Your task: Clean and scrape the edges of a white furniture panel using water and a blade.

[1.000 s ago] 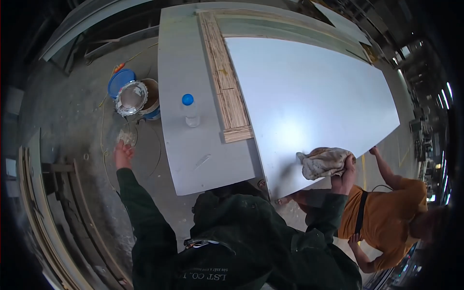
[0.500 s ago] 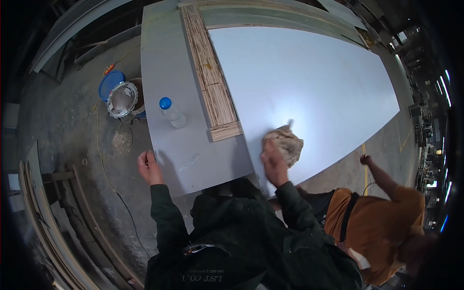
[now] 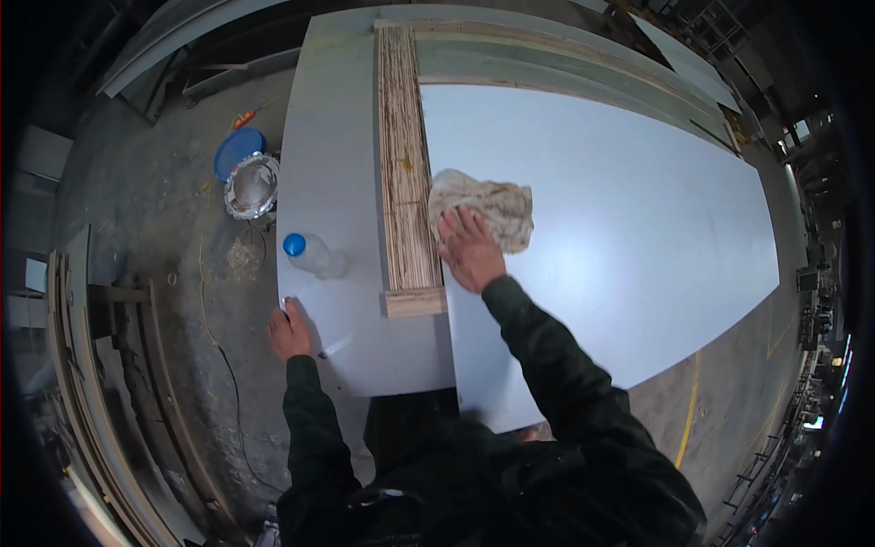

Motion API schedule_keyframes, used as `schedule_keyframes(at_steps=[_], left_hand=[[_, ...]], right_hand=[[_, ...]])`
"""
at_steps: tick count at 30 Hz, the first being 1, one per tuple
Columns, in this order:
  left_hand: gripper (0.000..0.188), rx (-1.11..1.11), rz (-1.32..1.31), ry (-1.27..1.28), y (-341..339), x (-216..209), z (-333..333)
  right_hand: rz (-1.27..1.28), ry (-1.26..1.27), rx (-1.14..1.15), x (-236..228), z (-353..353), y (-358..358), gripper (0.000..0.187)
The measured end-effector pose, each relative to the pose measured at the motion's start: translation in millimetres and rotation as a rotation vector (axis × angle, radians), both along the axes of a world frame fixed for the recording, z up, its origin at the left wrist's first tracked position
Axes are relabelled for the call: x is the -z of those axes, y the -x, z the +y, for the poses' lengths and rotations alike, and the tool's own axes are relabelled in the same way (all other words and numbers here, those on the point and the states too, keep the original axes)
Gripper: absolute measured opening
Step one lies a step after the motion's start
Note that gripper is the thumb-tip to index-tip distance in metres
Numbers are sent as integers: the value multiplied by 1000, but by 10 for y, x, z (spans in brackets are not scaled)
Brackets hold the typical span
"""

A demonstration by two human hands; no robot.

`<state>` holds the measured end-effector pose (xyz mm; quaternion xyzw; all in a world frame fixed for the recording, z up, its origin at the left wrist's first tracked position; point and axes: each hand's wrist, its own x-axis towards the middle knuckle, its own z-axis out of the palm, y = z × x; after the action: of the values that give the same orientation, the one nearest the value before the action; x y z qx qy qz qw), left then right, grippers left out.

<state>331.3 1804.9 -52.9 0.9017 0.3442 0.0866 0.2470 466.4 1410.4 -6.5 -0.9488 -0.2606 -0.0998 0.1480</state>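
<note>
My right hand (image 3: 471, 251) lies on a stained beige rag (image 3: 488, 202), fingers stretched out and pressing it onto a large white panel (image 3: 620, 210). The rag is bunched near the panel's left edge, beside a long strip of layered wood (image 3: 403, 182). At the left edge of the grey tabletop (image 3: 337, 164), my left hand (image 3: 290, 335) is curled over the rim, its lower fingers partly hidden. A clear bottle with a blue cap (image 3: 315, 256) stands on the tabletop just beyond that hand.
On the floor to the left are a blue lid (image 3: 240, 150), a silvery, foil-like round container (image 3: 252, 185) and a cable (image 3: 230, 374). Long boards (image 3: 87, 365) lean at the lower left. More sheets (image 3: 688, 59) lie at the far right.
My right hand and the rag have moved away from me and leftward, and the rag is spread flatter. My left hand has come onto the table edge. The person in orange has left view.
</note>
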Motion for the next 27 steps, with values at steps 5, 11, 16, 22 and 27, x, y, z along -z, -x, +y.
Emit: schedule_keyframes(at_steps=[5,11,16,22,27], left_hand=[[60,5,-22,20,-63,156,-140],[55,-26,-73,57,112,122,15],[49,56,-207,149,-84,-38,-146],[48,11,-158,212,98,211,5],[48,-25,-162,181,-14,-65,-56]], right_hand=[[-4,0,32,8,102,-1440,52],[119,-93,-45,31,160,-936,55],[3,-91,27,83,245,-2616,58],[104,12,19,288,368,-2975,60],[130,13,-34,2,273,-1995,59]])
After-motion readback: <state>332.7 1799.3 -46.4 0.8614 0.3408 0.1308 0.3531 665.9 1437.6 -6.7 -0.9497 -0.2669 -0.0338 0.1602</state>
